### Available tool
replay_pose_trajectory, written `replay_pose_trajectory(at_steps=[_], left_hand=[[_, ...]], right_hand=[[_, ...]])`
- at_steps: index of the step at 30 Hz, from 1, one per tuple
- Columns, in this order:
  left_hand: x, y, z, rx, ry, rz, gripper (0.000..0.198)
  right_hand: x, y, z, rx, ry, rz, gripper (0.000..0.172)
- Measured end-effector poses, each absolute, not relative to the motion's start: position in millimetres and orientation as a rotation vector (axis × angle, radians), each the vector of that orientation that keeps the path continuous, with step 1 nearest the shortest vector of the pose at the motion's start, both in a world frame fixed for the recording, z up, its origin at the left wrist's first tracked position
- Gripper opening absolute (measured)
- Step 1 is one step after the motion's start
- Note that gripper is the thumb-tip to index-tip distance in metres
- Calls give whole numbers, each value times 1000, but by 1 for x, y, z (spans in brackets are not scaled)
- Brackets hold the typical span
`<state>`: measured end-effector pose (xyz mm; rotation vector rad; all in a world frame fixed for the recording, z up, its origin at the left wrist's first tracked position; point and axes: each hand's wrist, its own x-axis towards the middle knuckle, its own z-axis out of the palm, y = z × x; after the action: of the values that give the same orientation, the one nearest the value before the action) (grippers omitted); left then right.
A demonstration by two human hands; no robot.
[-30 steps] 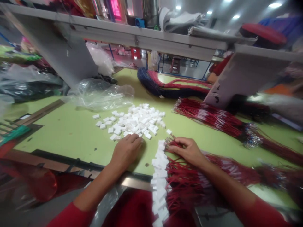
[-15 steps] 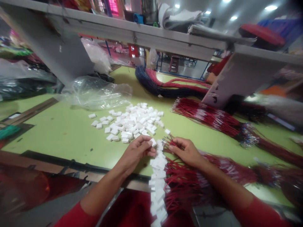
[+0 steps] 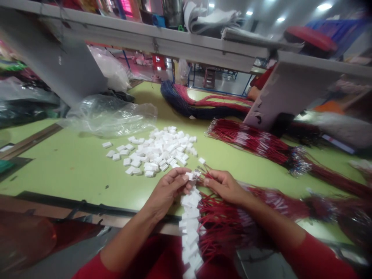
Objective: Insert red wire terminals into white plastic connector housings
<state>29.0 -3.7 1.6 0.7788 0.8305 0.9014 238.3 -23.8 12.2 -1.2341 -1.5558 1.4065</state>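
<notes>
Between the thumb and fingers of my left hand is a white plastic connector housing. My right hand pinches red wires whose metal-tipped ends point toward that housing. The wire tips and the housing are very close; whether a tip is inside cannot be made out. Below my hands hangs a column of white housings fitted on red wires, running down over the table edge toward my lap. Just beyond my hands lies a loose pile of white housings, with a single housing apart from it.
A clear plastic bag lies behind the pile. Bundles of red wires and a dark blue and pink wire bundle rest on the green table. A grey shelf with supports spans above the far side.
My left hand has brought the white housing against the wire tips by my right hand. The whole view has shifted slightly, so things appear further left.
</notes>
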Motion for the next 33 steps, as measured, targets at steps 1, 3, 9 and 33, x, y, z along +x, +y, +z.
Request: replay_pose_trajectory(at_steps=[1, 3, 9, 33], left_hand=[[29, -4, 1, 776, 834, 899, 31], [29, -4, 0, 768, 849, 898, 32], [29, -5, -2, 762, 828, 906, 26], [16, -6, -19, 1388, 1120, 1015, 18]], right_hand=[[238, -24, 12, -1223, -1545, 1421, 27], [238, -23, 13, -1211, -1539, 1448, 27], [238, -23, 12, -1260, -1536, 1476, 25], [237, -18, 9, -1245, -1637, 1078, 28]])
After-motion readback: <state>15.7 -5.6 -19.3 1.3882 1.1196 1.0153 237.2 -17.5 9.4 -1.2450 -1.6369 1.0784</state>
